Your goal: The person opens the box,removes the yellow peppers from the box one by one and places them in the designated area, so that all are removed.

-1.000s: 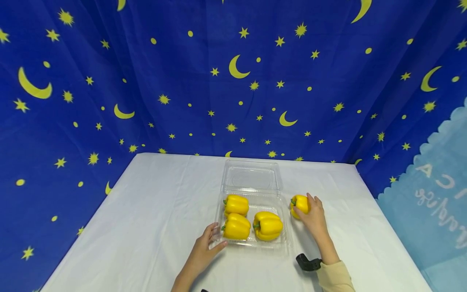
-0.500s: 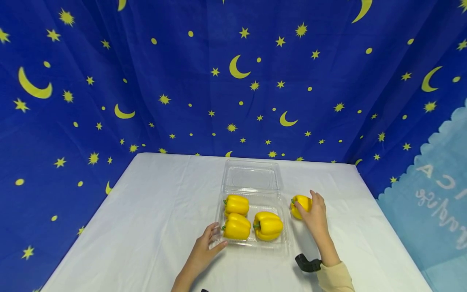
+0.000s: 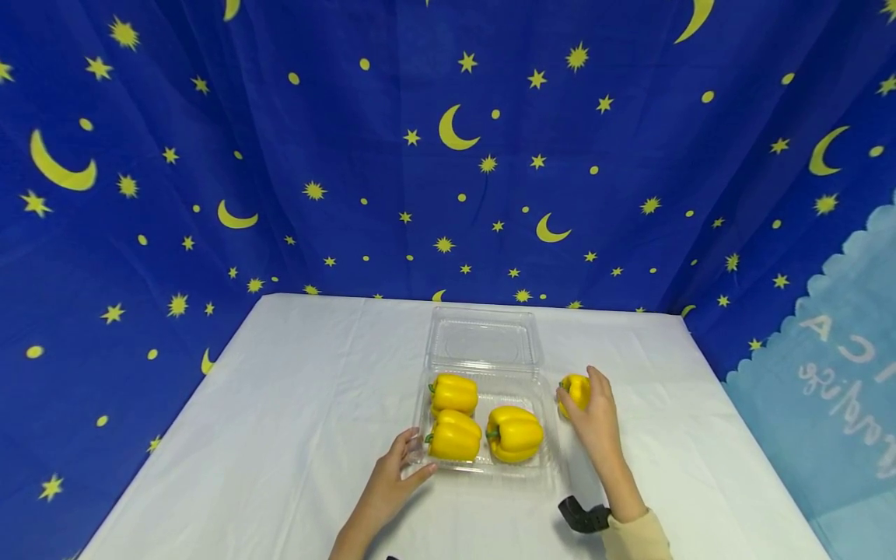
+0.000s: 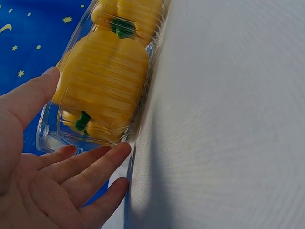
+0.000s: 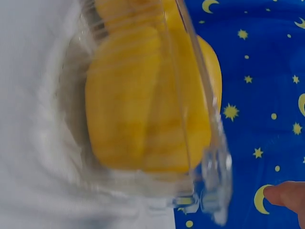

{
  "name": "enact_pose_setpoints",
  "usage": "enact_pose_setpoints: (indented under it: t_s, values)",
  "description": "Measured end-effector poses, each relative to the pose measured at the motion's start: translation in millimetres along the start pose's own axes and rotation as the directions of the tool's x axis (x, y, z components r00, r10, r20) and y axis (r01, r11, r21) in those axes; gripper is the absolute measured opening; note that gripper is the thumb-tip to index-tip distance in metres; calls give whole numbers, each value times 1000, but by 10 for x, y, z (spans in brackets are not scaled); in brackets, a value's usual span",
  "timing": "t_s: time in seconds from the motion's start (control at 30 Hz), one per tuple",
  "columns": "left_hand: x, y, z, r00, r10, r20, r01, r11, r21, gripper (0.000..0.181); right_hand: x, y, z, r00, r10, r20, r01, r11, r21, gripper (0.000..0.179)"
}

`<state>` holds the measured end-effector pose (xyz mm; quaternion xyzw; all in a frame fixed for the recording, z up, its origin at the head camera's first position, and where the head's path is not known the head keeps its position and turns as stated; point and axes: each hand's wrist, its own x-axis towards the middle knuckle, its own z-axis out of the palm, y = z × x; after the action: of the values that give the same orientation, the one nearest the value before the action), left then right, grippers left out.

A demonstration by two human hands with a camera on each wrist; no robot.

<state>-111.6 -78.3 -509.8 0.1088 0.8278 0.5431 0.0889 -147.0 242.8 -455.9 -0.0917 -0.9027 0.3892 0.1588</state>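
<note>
Three yellow bell peppers lie in a clear plastic clamshell container [image 3: 507,387]: one at the back left [image 3: 455,392], one at the front left [image 3: 453,437], one at the front right [image 3: 515,434]. My left hand [image 3: 392,476] touches the container's front left corner, fingers extended and thumb apart; in the left wrist view its thumb [image 4: 40,88] is at the upper edge. Right of the container, my right hand [image 3: 597,414] holds a separate yellow bell pepper [image 3: 575,383], thumb on its near side. Its palm side is hidden in the head view.
The container's clear lid [image 3: 483,340] lies folded back behind it. A white cloth covers the table [image 3: 322,389], and a blue curtain [image 3: 350,155] with moons and stars hangs behind. A black device [image 3: 584,516] sits at the right wrist.
The right hand shifts slightly right, then back left, covering more of the pepper now; the pepper moves slightly with it. The left hand, container and other peppers keep their places.
</note>
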Motion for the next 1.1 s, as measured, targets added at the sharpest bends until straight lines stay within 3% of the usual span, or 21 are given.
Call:
enact_pose_setpoints:
  t_s: [0.2,0.83,1.1]
  values:
    - [-1,0,1,1000,5,-3,-5,1000,10,67,-59,-89,32,1000,-24,-16,24,1000,13,65]
    - [-12,27,1,1000,1,-10,-1,1000,-7,66,-314,-275,281,994,-33,106,29,999,40,71]
    - [-8,16,2,1000,0,-7,-1,1000,-15,66,-410,-286,376,994,-53,101,46,997,68,69]
